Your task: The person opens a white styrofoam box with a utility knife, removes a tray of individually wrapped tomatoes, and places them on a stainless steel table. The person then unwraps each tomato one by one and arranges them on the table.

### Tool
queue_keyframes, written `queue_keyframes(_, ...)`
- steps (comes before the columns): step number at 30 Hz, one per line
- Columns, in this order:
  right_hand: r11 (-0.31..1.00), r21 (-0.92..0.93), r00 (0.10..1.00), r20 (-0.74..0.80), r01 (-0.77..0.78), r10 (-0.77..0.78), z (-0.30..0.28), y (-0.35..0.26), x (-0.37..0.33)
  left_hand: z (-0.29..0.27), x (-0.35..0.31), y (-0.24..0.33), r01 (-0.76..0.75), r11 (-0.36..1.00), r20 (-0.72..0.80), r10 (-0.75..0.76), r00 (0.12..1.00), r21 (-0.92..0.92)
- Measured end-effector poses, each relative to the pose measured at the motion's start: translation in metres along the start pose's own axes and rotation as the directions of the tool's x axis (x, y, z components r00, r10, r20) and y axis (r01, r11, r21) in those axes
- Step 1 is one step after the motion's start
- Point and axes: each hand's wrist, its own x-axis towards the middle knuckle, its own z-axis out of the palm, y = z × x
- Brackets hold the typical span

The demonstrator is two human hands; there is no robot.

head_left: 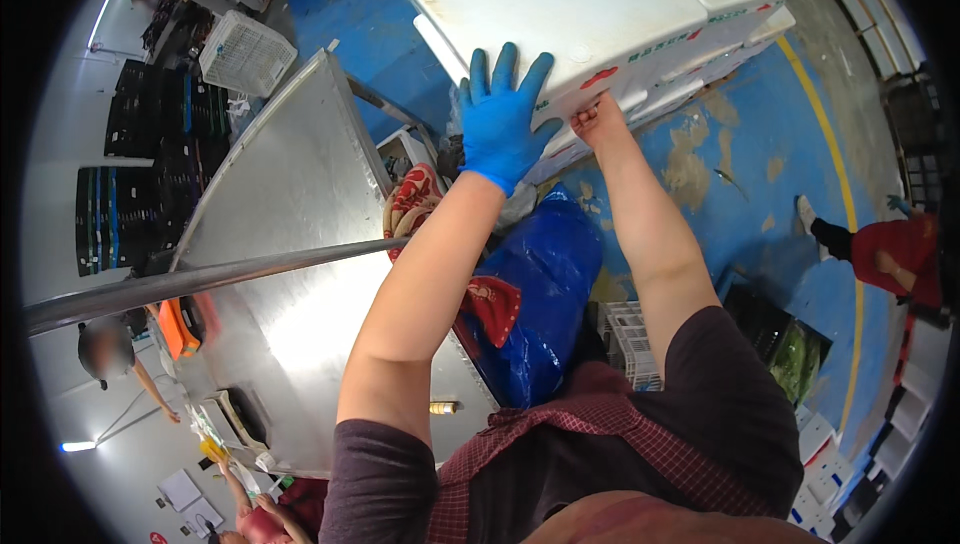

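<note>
My left hand (500, 129), in a blue glove, lies with fingers spread on the top edge of a white foam box (560, 4). My bare right hand (597, 122) is at the near side of that box, its fingers curled in against the wall just below the top edge. What the right fingertips press on is partly hidden. The box sits on top of other white foam boxes (690, 89), with green and red printing along their sides.
To the left is a metal table (280, 174), with a metal bar (220, 274) across it. A blue plastic-wrapped bundle (545, 289) and a white crate (632, 339) are near my body. Black crates (120, 219) are stacked far left. A person in red (895, 256) stands at right.
</note>
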Motion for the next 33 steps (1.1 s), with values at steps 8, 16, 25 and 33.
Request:
queue_keyframes(8, 0.995, 0.084, 0.999, -0.012, 0.048, -0.047, 0.002, 0.039, -0.027, 0.002, -0.019, -0.022, 0.072, 0.975, -0.078, -0.090, 0.993, -0.210)
queue_keyframes(16, 0.992, 0.130, 0.998, 0.056, -0.007, 0.000, -0.061, 0.085, -0.078, -0.035, -0.088, 0.002, 0.032, 0.963, -0.049, -0.047, 0.998, -0.266)
queue_keyframes(25, 0.994, 0.034, 0.994, 0.042, 0.100, -0.101, -0.195, 0.042, -0.129, -0.056, -0.026, -0.015, 0.086, 0.996, -0.354, -0.088, 0.931, -0.021)
queue_keyframes(33, 0.993, 0.027, 0.993, 0.002, 0.116, -0.116, -0.225, 0.033, -0.141, -0.036, 0.097, -0.132, 0.340, 0.932, 0.139, -0.355, 0.924, 0.123)
